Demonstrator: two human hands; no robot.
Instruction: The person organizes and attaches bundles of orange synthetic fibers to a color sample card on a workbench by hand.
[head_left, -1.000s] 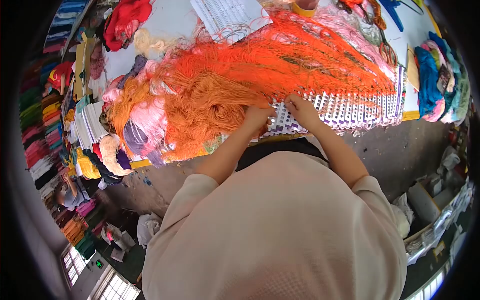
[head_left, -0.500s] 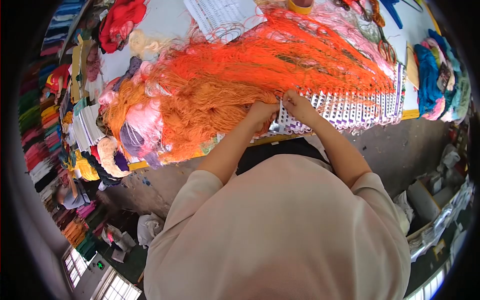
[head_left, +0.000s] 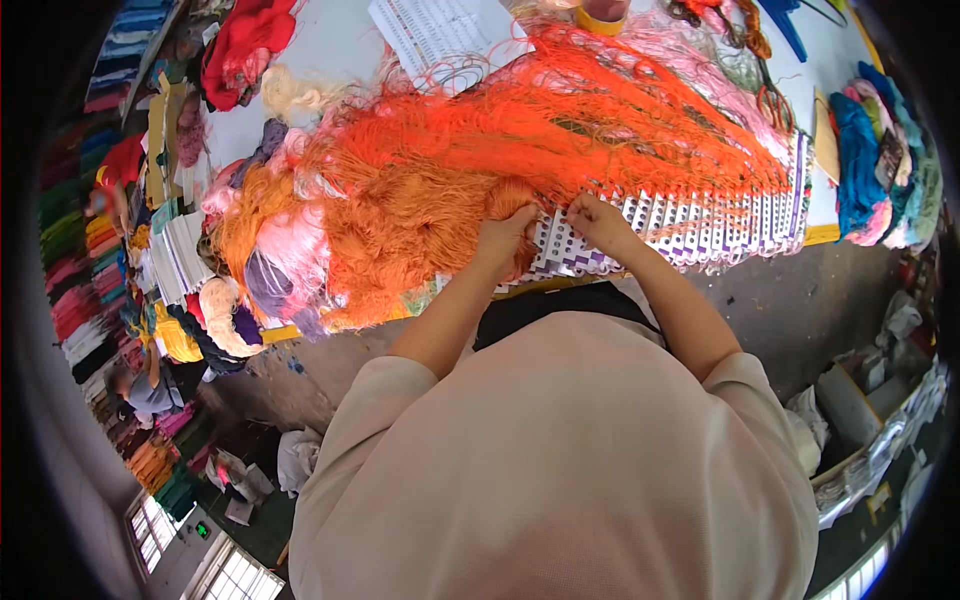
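Observation:
My left hand (head_left: 505, 241) is closed at the right edge of a thick bundle of brownish-orange thread (head_left: 410, 215), gripping some of it. Just to the right, my right hand (head_left: 603, 224) is pinched over the overlapping white cards with punched holes (head_left: 680, 225); what its fingertips hold is too small to make out. Bright red-orange threads (head_left: 600, 130) fan out from the top of the card row across the table. A strip of holed cards shows between my two hands.
A printed sheet (head_left: 440, 40) lies at the back, with scissors (head_left: 768, 100) at the back right. Blue yarn skeins (head_left: 856, 160) hang at the right end, pink and purple ones (head_left: 290, 245) at the left. Another person (head_left: 150, 392) is at the far left, by stacked coloured yarn.
My hands have moved apart: the left has shifted slightly left with the orange thread, the right a little toward me. More of the holed cards shows between them.

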